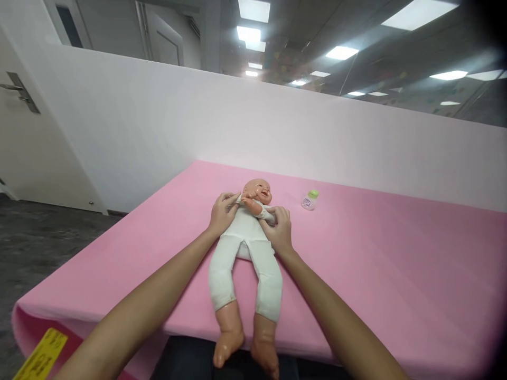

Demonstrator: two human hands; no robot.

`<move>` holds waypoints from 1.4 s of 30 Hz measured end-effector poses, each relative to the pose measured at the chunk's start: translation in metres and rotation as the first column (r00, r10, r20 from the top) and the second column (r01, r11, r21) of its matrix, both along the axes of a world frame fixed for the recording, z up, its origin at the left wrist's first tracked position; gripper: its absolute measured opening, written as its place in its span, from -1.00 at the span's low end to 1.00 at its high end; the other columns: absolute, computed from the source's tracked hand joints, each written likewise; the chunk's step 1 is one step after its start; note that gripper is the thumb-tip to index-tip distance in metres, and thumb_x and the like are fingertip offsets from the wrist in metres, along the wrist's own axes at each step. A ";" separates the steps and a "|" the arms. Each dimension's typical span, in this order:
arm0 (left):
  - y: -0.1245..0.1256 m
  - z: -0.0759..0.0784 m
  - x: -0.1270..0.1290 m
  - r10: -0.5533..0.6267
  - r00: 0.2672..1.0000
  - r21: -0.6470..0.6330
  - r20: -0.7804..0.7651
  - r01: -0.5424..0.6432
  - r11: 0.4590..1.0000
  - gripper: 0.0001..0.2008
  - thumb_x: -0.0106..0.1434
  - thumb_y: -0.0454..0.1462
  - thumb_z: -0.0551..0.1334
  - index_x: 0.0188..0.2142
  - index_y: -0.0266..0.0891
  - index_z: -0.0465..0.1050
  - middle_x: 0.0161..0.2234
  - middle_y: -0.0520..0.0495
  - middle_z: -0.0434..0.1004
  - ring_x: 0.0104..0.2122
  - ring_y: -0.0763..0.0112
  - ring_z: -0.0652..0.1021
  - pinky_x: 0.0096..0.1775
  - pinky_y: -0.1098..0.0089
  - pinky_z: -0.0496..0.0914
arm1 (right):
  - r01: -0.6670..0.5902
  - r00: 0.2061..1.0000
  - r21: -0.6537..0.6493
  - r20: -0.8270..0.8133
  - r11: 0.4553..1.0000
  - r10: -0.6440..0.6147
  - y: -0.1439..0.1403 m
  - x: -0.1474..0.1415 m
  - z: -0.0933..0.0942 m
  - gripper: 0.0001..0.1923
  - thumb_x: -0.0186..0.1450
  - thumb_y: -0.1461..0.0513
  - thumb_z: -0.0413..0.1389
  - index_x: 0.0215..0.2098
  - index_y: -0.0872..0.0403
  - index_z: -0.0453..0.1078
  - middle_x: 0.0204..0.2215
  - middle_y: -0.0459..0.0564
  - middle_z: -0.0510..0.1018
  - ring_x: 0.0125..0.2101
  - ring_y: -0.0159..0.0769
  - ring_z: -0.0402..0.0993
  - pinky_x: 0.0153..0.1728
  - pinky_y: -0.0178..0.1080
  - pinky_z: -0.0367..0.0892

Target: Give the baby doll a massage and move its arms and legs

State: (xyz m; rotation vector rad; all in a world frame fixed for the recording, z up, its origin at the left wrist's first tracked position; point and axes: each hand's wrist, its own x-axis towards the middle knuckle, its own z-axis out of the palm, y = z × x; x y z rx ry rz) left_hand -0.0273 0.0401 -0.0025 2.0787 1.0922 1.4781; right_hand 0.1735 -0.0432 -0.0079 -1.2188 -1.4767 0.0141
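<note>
In the head view, we make out print on the bottle (309, 201), beyond and rightward of our right grip (280, 228), and on the yellow label (43, 354), nearer and leftward of our left grip (223, 215), but cannot read either; our forearms (158, 287) converge forward; our grips pinch the doll's (246, 224) upper arms; it lies on its back between them on the pink worktop (376, 264).

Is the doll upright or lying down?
Lying down: the doll stretches along the pink cloth, its feet reaching past the near edge.
</note>
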 end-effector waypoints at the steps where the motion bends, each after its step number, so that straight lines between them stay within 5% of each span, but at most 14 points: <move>1: 0.000 0.001 0.000 -0.009 1.000 -0.011 0.000 0.009 1.000 -0.58 0.35 -0.28 0.22 0.18 -0.08 0.53 0.08 -0.14 0.48 0.09 0.19 0.49 0.05 0.26 0.46 | 0.001 1.000 0.001 -0.001 1.000 -0.001 0.001 0.001 0.000 -0.85 0.22 0.24 0.21 -0.24 -0.04 0.38 -0.25 -0.02 0.52 -0.12 -0.05 0.34 -0.12 -0.07 0.31; 9: -0.001 -0.002 0.004 0.009 1.000 0.054 -0.005 -0.009 0.999 -0.58 0.28 -0.35 0.19 0.13 -0.20 0.45 0.08 -0.15 0.54 0.09 0.18 0.51 0.15 0.20 0.38 | 0.064 0.998 -0.006 -0.016 0.998 -0.064 0.011 0.014 -0.002 -0.90 0.24 0.22 0.20 -0.28 -0.02 0.38 -0.30 -0.03 0.51 -0.18 -0.08 0.36 -0.15 -0.10 0.30; 14: -0.002 -0.003 0.005 0.040 0.999 0.072 -0.005 -0.040 0.997 -0.66 0.25 -0.37 0.19 0.03 -0.19 0.46 0.01 -0.14 0.55 0.03 0.20 0.52 0.10 0.23 0.39 | -0.009 0.998 -0.016 -0.062 1.000 0.008 0.012 0.016 -0.002 -0.86 0.22 0.23 0.17 -0.22 -0.01 0.43 -0.24 0.00 0.55 -0.16 -0.11 0.42 -0.17 -0.14 0.36; 23: -0.003 0.002 0.001 0.113 0.981 -0.178 0.160 -0.084 0.981 -0.65 0.32 -0.18 0.26 0.08 -0.18 0.41 -0.06 -0.11 0.59 -0.14 0.25 0.58 -0.07 0.28 0.45 | -0.173 0.916 -0.051 -0.374 0.984 0.142 0.013 0.033 -0.004 -0.56 0.31 0.09 0.20 0.12 -0.02 0.32 -0.01 0.04 0.55 -0.04 -0.17 0.50 -0.15 -0.21 0.42; 30: 0.000 -0.002 0.001 0.017 0.995 0.005 0.101 -0.018 1.000 -0.67 0.17 -0.45 0.21 -0.11 -0.16 0.58 -0.09 -0.08 0.56 -0.06 0.26 0.54 -0.06 0.29 0.44 | -0.297 0.953 -0.036 -0.072 0.954 0.294 0.010 0.036 -0.005 -0.71 0.24 0.33 0.09 -0.08 -0.01 0.45 -0.07 0.04 0.55 -0.03 -0.09 0.47 -0.08 -0.09 0.43; 36: 0.003 -0.006 0.001 -0.046 0.992 0.016 0.118 0.044 0.999 -0.61 0.14 -0.48 0.21 -0.09 -0.14 0.60 -0.07 -0.06 0.54 -0.04 0.27 0.55 -0.05 0.30 0.45 | -0.298 0.944 -0.016 0.145 0.955 0.297 0.001 0.037 0.004 -0.58 0.25 0.32 0.17 0.06 -0.07 0.43 0.01 0.06 0.53 0.06 -0.01 0.42 -0.02 0.00 0.42; 42: -0.004 0.000 0.001 -0.073 0.988 -0.003 0.133 0.074 0.997 -0.62 0.26 -0.37 0.24 0.07 -0.14 0.51 0.02 -0.07 0.60 -0.01 0.25 0.57 0.01 0.28 0.44 | -0.269 0.963 -0.090 -0.019 0.959 0.268 0.000 0.036 0.005 -0.66 0.37 0.11 0.20 0.09 -0.04 0.40 -0.04 0.04 0.59 -0.09 -0.08 0.51 -0.10 -0.06 0.44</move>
